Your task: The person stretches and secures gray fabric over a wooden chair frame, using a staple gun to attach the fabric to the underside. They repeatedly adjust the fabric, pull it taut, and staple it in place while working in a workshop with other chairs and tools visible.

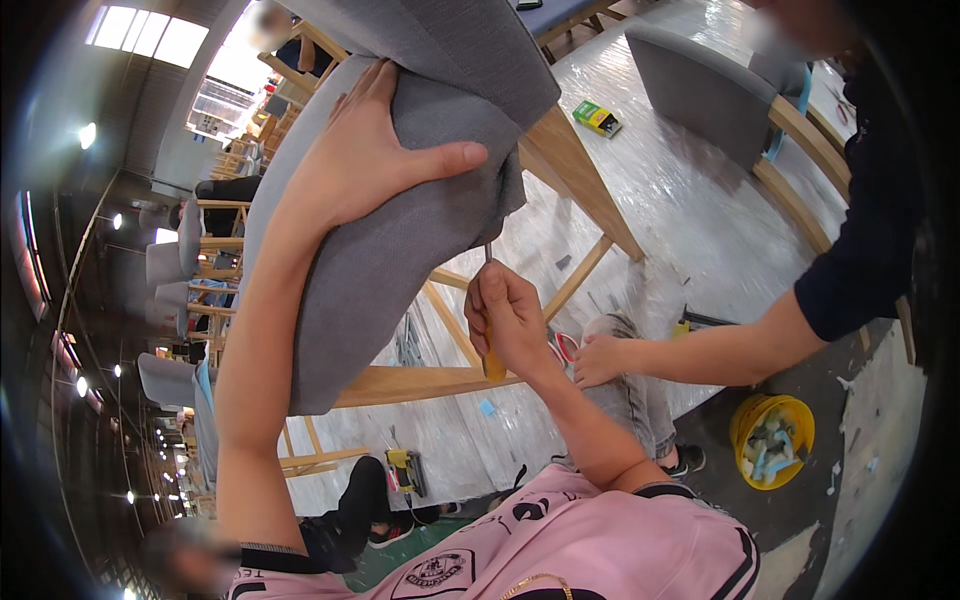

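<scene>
Upholstery work on a grey fabric-covered padded chair seat (400,250) over its pale wooden frame (560,160): left hand (365,155) spread flat, pinning the fabric; right hand (505,320) fisted around a yellow-handled slim metal tool (492,362); steady pressure likely keeps the cloth taut

Bright daylight pours through the skylight (148,32) up top and a tall window (232,85) beyond it. Small round lamps (87,134) dot the dark ceiling down the left side. Rows of grey chairs on wooden frames (190,240) line up into the distance. Clear plastic sheeting (690,215) covers the work surface, shining. A yellow bucket (771,438) sits on the dark floor, and a small green box (597,118) lies on the plastic.
</scene>
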### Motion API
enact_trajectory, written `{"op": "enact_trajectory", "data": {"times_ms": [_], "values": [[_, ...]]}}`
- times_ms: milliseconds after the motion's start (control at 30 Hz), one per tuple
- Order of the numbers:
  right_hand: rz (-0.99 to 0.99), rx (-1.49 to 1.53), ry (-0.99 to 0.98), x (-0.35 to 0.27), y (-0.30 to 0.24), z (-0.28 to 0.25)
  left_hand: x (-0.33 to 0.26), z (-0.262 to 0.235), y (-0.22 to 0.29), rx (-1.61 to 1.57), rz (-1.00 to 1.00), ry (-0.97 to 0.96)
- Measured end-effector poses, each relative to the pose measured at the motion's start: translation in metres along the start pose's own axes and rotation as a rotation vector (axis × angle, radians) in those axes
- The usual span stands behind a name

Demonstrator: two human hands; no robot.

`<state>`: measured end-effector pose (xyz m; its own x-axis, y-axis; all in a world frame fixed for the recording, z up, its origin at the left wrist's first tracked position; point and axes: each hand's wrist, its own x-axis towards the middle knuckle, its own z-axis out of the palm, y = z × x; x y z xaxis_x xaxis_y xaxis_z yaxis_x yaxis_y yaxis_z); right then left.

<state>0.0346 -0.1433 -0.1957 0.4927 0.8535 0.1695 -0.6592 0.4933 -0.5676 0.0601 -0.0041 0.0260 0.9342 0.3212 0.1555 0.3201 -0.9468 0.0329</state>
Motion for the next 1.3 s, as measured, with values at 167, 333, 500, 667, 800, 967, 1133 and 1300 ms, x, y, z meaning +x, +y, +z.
{"op": "enact_trajectory", "data": {"times_ms": [167,333,500,667,800,967,1133,1300], "values": [[0.052,-0.223,0.006,-0.01,-0.018,-0.023,-0.006,0.006,0.003,0.084,-0.002,0.054],[0.099,-0.017,-0.004,-0.001,-0.028,-0.017,-0.004,0.014,0.001,0.121,0.014,0.1],[0.062,0.189,-0.021,0.007,-0.014,0.024,0.0,0.011,0.001,0.113,-0.007,0.081],[-0.012,0.227,-0.001,0.007,0.002,0.034,0.001,0.012,-0.002,0.085,0.058,0.117],[-0.026,0.248,0.027,0.003,0.008,0.044,-0.003,0.013,0.0,0.098,0.066,0.135],[0.003,0.352,0.004,0.009,0.0,0.057,-0.002,0.012,0.0,0.093,0.048,0.135],[0.019,0.353,0.04,-0.001,0.006,0.053,-0.005,0.012,0.004,0.066,0.072,0.144],[0.008,0.374,0.11,-0.004,0.01,0.061,-0.005,0.01,0.006,0.079,0.038,0.108]]}}
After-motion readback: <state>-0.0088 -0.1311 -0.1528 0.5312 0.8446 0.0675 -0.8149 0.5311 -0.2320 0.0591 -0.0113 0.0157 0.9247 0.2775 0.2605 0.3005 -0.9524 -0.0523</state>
